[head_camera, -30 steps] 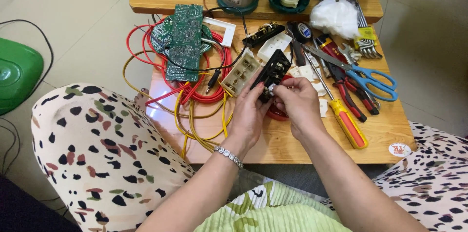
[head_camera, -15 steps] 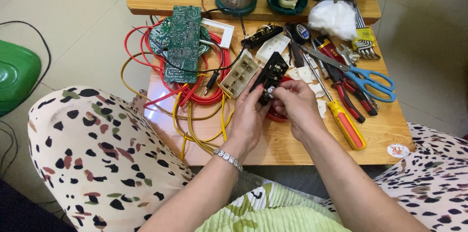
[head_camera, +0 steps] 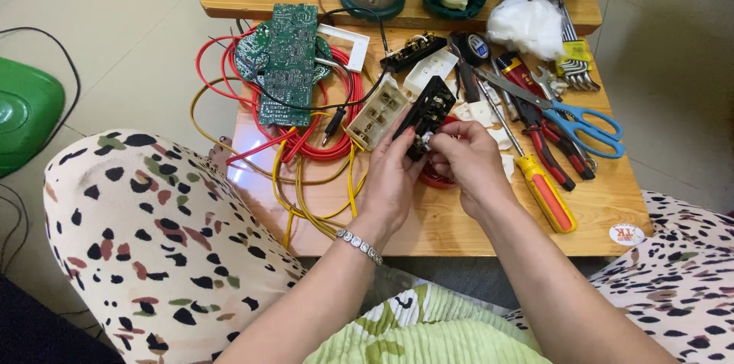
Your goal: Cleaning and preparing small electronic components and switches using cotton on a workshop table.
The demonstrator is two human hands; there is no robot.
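Right at the centre of the frame, the left hand (head_camera: 394,177) grips a black socket module (head_camera: 426,116) from its left side, fingers curled against it and holding it tilted above the wooden table (head_camera: 459,226), while the right hand (head_camera: 468,161) meets it from the right with fingertips pressed together on the module's lower end. Just left of the module lies a cream socket insert (head_camera: 376,115) beside red and yellow wires (head_camera: 306,157) and a green circuit board (head_camera: 287,66); to the right sit a yellow-handled screwdriver (head_camera: 544,196) and blue scissors (head_camera: 581,123).
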